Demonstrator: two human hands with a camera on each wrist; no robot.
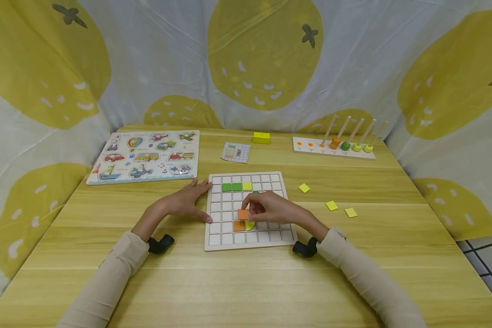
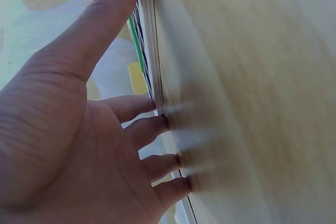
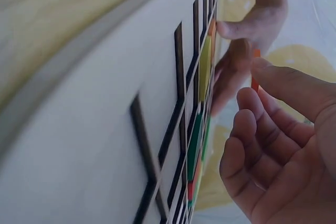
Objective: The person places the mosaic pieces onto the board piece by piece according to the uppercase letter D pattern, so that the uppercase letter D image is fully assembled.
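Observation:
A white gridded board (image 1: 215, 239) lies on the table in the head view. My left hand (image 1: 187, 200) touches its left edge, thumb and fingers spread apart. Over the board's middle, my right hand (image 1: 272, 208) pinches an orange square tile (image 1: 243, 214) between thumb and forefinger; the right wrist view shows this tile (image 3: 256, 72) edge-on, above the surface. Below it on the grid sit another orange tile (image 1: 238, 226) and a yellow round-edged piece (image 1: 249, 225). Two green tiles (image 1: 232, 187) and a yellow tile (image 1: 247, 186) fill part of an upper row. My right hand partly hides other coloured pieces.
Right of the board lie loose yellow tiles (image 1: 331, 206). Behind it are a printed grid card (image 1: 235, 152) and a yellow block (image 1: 261, 138). A vehicle puzzle board (image 1: 147, 155) lies at back left, a peg stand (image 1: 332, 149) at back right.

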